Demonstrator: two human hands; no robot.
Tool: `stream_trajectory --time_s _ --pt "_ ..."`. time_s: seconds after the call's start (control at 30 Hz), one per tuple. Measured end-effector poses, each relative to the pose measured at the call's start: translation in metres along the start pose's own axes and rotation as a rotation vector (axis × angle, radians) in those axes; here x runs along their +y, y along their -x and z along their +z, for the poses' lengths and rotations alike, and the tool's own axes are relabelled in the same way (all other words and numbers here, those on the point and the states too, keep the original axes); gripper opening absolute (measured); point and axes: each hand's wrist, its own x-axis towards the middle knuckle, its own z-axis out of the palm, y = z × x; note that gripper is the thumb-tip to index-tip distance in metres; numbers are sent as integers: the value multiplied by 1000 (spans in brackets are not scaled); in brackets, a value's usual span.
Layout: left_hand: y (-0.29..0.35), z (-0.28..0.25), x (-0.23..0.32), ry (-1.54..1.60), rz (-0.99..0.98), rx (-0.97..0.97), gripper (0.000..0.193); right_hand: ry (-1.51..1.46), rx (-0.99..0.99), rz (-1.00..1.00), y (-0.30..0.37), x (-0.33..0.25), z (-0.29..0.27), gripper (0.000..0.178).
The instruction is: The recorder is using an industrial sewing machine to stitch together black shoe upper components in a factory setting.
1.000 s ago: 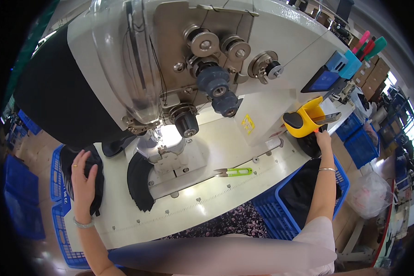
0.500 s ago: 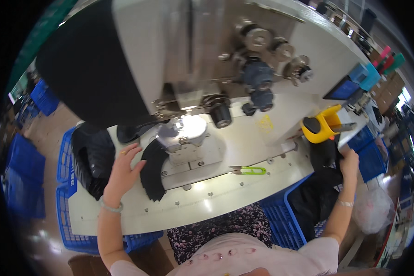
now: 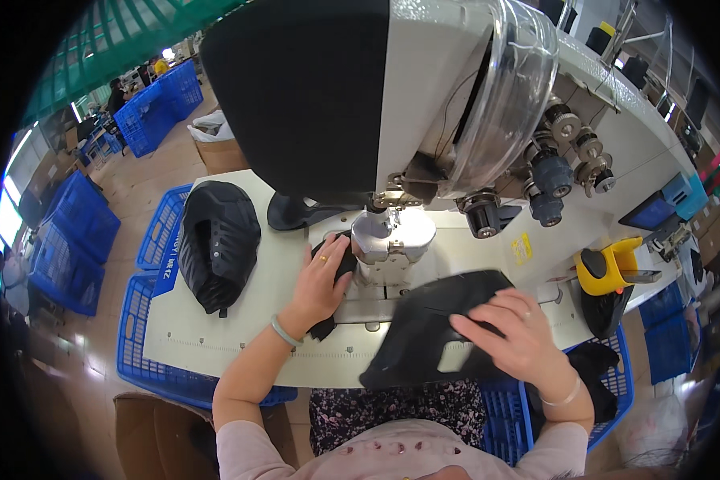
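My right hand point(image 3: 520, 332) grips a flat black shoe-upper piece point(image 3: 424, 316) with a cut-out, holding it over the front of the white sewing table point(image 3: 192, 364). The piece is slightly blurred by motion. Just left of the lit needle area point(image 3: 394, 228) of the sewing machine point(image 3: 416, 96), my left hand point(image 3: 320, 284) lies on a small stack of black pieces point(image 3: 322, 329), fingers stretched and thumb apart. That hand covers much of the stack. Stitched black shoe uppers point(image 3: 220, 244) lie together at the table's left.
A yellow holder point(image 3: 604, 268) stands at the table's right. Blue crates point(image 3: 140, 344) sit beside the left edge, and another blue crate point(image 3: 508, 408) with black material is at my right. The machine's tension knobs point(image 3: 552, 180) jut out above the work area.
My right hand has come from the crate at the right to the table front, bringing the black shoe-upper piece. It now covers the green thread snips' spot. My left hand has settled onto the stack.
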Motion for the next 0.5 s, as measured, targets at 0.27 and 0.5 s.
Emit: stream_trajectory --time_s 0.27,0.5 --pt "10 -85 42 1096 -127 -12 60 140 168 -59 -41 27 67 37" --pt "5 -82 88 543 106 70 66 107 60 19 -39 24 68 31"
